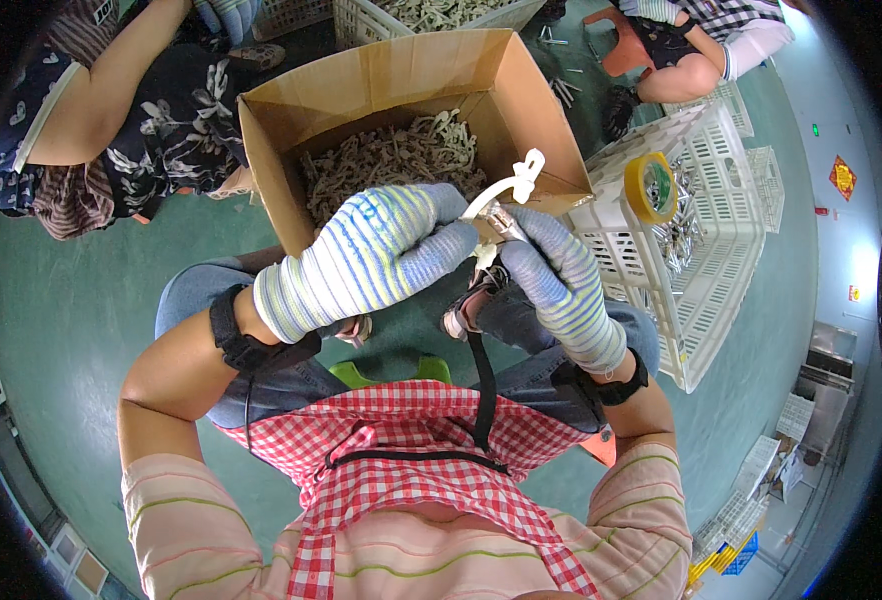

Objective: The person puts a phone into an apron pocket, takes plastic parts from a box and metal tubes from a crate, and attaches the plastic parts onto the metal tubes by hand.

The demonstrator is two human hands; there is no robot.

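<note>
My left hand (371, 252), in a striped knit glove, is closed with thumb and fingertips pinched on a curved white plastic piece (525, 177). The piece's lobed end sticks up and to the right. My right hand (565, 285), gloved alike, is closed on a shiny metal cylindrical part (503, 221) that meets the white piece between my hands. A smaller white bit (484, 256) shows just below; I cannot tell if it belongs to the same piece. Both hands are over the near edge of an open cardboard box (361, 95), which contains a heap of greyish-white plastic pieces (391, 160).
At right stands a white plastic crate (686, 330) containing metal parts (677, 225), with a yellow tape roll (651, 188) on its rim. Another crate (361, 22) of pale pieces is beyond the box. Co-workers sit at far left and far right. Metal pieces (564, 92) lie on the floor.
</note>
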